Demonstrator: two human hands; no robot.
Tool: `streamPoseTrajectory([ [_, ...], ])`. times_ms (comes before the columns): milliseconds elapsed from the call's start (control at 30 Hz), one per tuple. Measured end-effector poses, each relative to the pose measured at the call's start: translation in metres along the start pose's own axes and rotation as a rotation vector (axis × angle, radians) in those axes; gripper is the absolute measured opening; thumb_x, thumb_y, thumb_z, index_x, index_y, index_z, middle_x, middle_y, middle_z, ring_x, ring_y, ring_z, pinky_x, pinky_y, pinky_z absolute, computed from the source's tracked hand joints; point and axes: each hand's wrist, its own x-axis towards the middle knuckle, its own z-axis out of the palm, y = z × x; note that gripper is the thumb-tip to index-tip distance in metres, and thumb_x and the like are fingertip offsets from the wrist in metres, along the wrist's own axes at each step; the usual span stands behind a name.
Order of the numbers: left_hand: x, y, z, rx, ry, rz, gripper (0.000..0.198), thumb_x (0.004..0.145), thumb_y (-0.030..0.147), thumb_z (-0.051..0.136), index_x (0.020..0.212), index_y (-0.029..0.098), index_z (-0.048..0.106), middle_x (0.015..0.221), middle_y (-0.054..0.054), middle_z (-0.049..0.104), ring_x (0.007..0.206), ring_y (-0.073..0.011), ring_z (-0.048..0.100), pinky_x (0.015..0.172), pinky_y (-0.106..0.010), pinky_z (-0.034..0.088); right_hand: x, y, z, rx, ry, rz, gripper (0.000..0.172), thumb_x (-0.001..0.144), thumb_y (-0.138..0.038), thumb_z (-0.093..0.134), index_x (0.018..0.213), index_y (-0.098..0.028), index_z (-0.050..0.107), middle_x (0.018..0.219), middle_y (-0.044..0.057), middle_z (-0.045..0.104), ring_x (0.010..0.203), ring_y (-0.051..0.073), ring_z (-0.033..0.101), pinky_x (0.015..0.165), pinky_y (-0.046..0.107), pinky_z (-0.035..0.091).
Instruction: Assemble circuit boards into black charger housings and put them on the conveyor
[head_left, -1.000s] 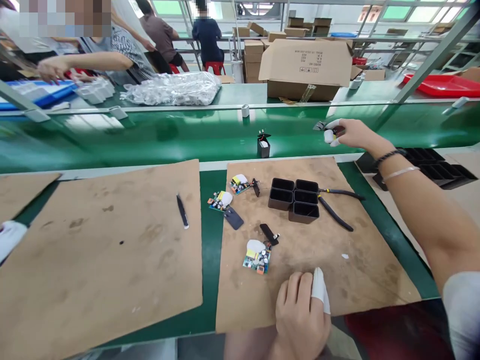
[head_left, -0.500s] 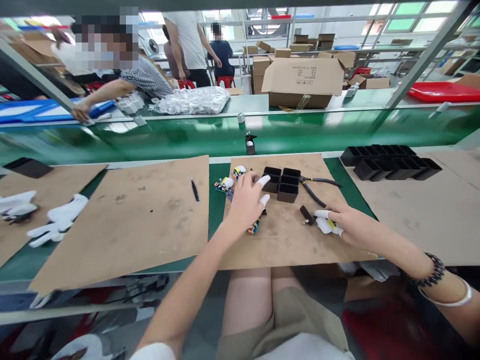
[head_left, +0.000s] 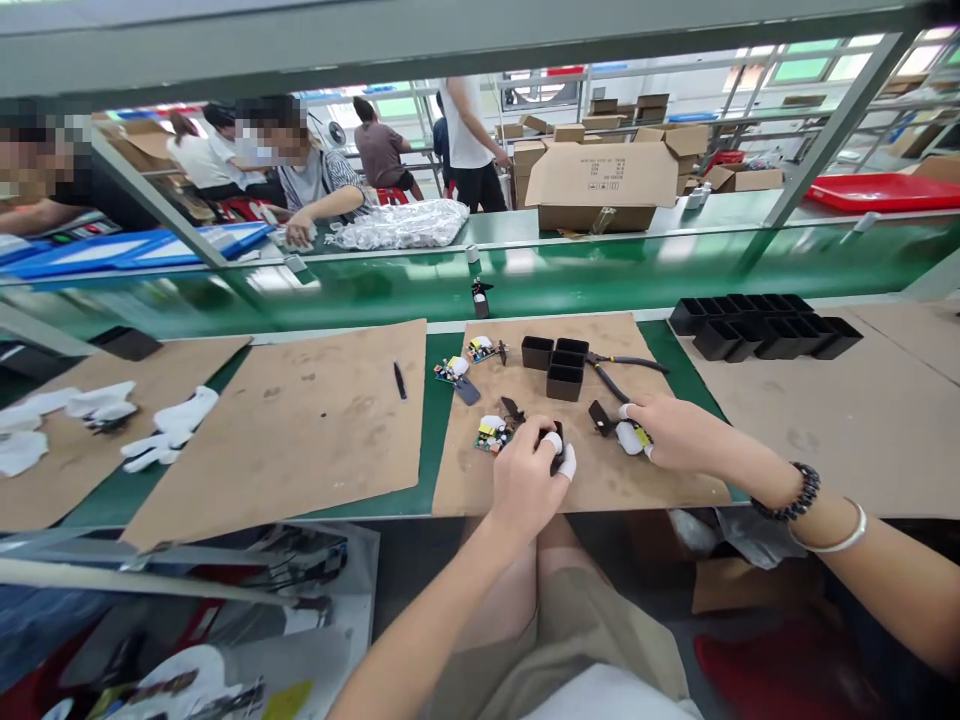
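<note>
My left hand (head_left: 529, 470), white finger cots on its tips, is closed round a small open-topped black plastic case (head_left: 556, 447), mostly covered by the fingers. My right hand (head_left: 667, 432) pinches a small circuit board (head_left: 631, 437) with white and yellow parts, and a dark flat end piece (head_left: 600, 418) sticks out to its left. Just left of my left hand lies another circuit board (head_left: 493, 432). Two more boards, one with a grey plate (head_left: 466, 390), rest farther back. Several empty black cases (head_left: 565, 381) stand behind my hands, beside black-handled pliers (head_left: 628, 362).
Brown cardboard (head_left: 480, 480) covers the green bench. Rows of black cases (head_left: 765, 325) stand at right. Tweezers (head_left: 399, 380) and white gloves (head_left: 176, 425) lie left. A raised green ledge (head_left: 360, 290) runs behind; a co-worker's hand (head_left: 300, 232) is beyond it.
My left hand has left the group of black cases and come down toward me with one case in it. My right hand still holds its circuit board. The camera view has shifted.
</note>
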Motion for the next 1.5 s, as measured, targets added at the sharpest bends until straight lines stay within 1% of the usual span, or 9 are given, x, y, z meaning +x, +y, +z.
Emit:
streamPoseTrajectory([
  [100,-0.019,0.0,0.009,-0.018,0.027,-0.011,0.004,0.091,0.015,0.066,0.093,0.018,0.064,0.111,-0.011,0.073,0.084,-0.0173,0.074,0.065,-0.025,0.057,0.006,0.007,-0.011,0.048,-0.039,-0.009,0.038,0.069,0.0,0.059,0.1,-0.013,0.076,0.089,0.015,0.077,0.094,0.035,0.076,0.076,0.037,0.056],
  [200,-0.023,-0.003,0.001,-0.182,-0.084,-0.217,0.06,0.08,0.023,0.083,0.134,0.018,0.057,0.135,-0.017,0.064,0.094,-0.023,0.074,0.07,-0.032,0.062,0.004,0.022,-0.016,0.338,-0.058,-0.025,0.039,0.072,-0.007,0.062,0.107,-0.018,0.074,0.097,0.009,0.08,0.091,0.028,0.078,0.077,0.035,0.059],
  [300,-0.016,-0.01,-0.01,-0.513,-0.312,-0.488,0.104,0.072,0.021,0.089,0.159,0.022,0.034,0.138,-0.017,0.062,0.066,-0.0122,0.064,0.06,-0.03,0.059,-0.008,0.03,-0.006,1.048,0.077,0.023,0.047,0.067,-0.024,0.08,0.112,-0.021,0.07,0.106,0.007,0.081,0.095,0.027,0.078,0.082,0.04,0.063],
  [367,-0.011,-0.016,-0.012,-0.697,-0.419,-0.587,0.1,0.072,0.018,0.087,0.158,0.021,0.037,0.121,-0.011,0.069,0.058,-0.0081,0.054,0.056,-0.027,0.055,-0.017,0.025,0.008,1.421,0.207,0.058,0.053,0.061,-0.034,0.088,0.11,-0.024,0.069,0.106,0.007,0.08,0.096,0.029,0.078,0.085,0.044,0.064],
  [467,-0.007,-0.018,-0.012,-0.779,-0.47,-0.683,0.075,0.071,0.017,0.085,0.141,0.016,0.058,0.087,-0.001,0.068,0.062,-0.0105,0.053,0.06,-0.024,0.052,-0.026,-0.001,0.034,1.614,0.345,0.052,0.054,0.063,-0.039,0.091,0.11,-0.027,0.068,0.112,0.005,0.08,0.101,0.029,0.078,0.088,0.046,0.065],
  [667,-0.002,0.007,-0.037,-0.773,-0.411,-0.612,0.069,0.066,0.015,0.085,0.133,0.018,0.067,0.09,-0.001,0.069,0.062,-0.0089,0.05,0.058,-0.022,0.046,-0.035,-0.065,0.05,1.425,0.679,-0.142,0.06,0.07,-0.034,0.096,0.121,-0.026,0.065,0.126,0.009,0.078,0.119,0.029,0.075,0.101,0.045,0.063],
  [833,0.002,0.024,-0.066,-0.822,-0.339,-0.519,0.065,0.066,0.008,0.076,0.129,0.02,0.07,0.102,-0.003,0.072,0.057,-0.0058,0.048,0.054,-0.021,0.048,-0.045,-0.088,0.042,1.072,0.821,-0.373,0.057,0.077,-0.02,0.088,0.129,-0.028,0.065,0.133,0.013,0.073,0.123,0.033,0.071,0.105,0.053,0.06],
  [1133,0.003,0.028,-0.087,-0.746,-0.279,-0.351,0.066,0.069,0.003,0.07,0.132,0.023,0.069,0.118,-0.004,0.071,0.054,-0.0014,0.045,0.052,-0.019,0.048,-0.054,-0.094,0.022,0.939,0.762,-0.481,0.053,0.079,-0.022,0.085,0.129,-0.029,0.068,0.136,0.013,0.068,0.126,0.036,0.068,0.105,0.055,0.059],
  [1500,-0.001,0.028,-0.095,-0.808,-0.297,-0.416,0.064,0.071,0.009,0.081,0.133,0.026,0.07,0.117,-0.004,0.07,0.056,-0.0032,0.047,0.049,-0.019,0.045,-0.048,-0.102,0.02,1.108,0.685,-0.378,0.059,0.074,-0.048,0.092,0.124,-0.031,0.068,0.136,0.012,0.065,0.128,0.038,0.064,0.108,0.057,0.057],
])
